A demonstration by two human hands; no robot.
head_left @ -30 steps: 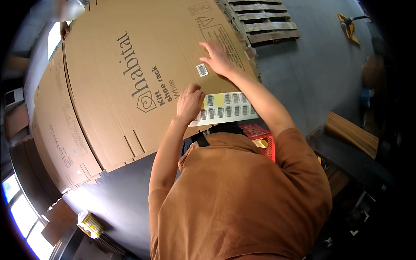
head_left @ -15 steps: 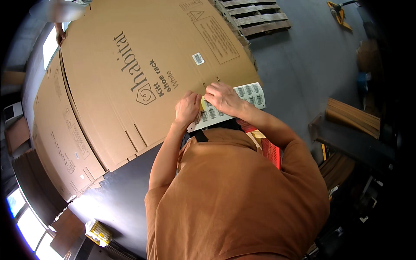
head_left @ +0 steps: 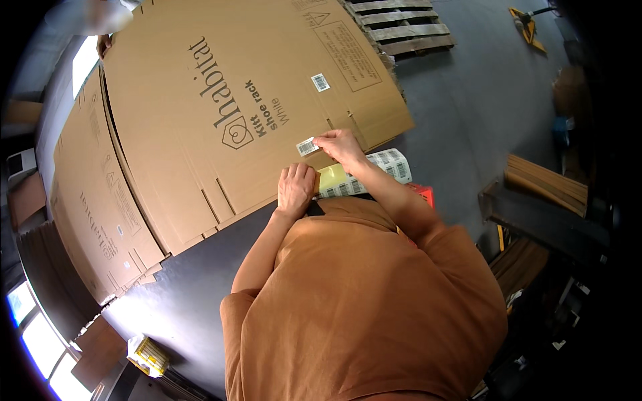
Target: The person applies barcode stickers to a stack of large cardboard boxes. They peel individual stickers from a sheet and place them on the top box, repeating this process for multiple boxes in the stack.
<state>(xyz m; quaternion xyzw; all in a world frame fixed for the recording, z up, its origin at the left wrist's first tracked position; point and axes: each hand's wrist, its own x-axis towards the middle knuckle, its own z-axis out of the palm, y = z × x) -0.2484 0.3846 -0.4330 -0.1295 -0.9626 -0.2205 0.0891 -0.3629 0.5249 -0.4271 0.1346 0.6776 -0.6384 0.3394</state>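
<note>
A white barcode label (head_left: 306, 146) is pinched at its right end by the fingertips of my right hand (head_left: 341, 147). It lies over the printed face of a large flat cardboard carton (head_left: 174, 147); whether it touches the board I cannot tell. My left hand (head_left: 296, 189) is closed on the left end of a sheet of barcode labels (head_left: 391, 164) near the carton's front edge. Bare yellow backing shows on the sheet beside that hand, and my right forearm covers part of it. Another barcode label (head_left: 320, 82) sits flat on the carton, farther away.
A second stack of flat cartons (head_left: 100, 200) lies to the left. Another person's hand (head_left: 103, 45) is at the carton's far left edge. A wooden pallet (head_left: 404, 27) stands at the back, a yellow pallet jack (head_left: 527, 30) far right, and a red item (head_left: 422, 195) near my waist.
My right hand has moved forward from the sheet with a label in its fingertips. The sheet shows more yellow backing. In the view, the carton has shifted slightly right.
</note>
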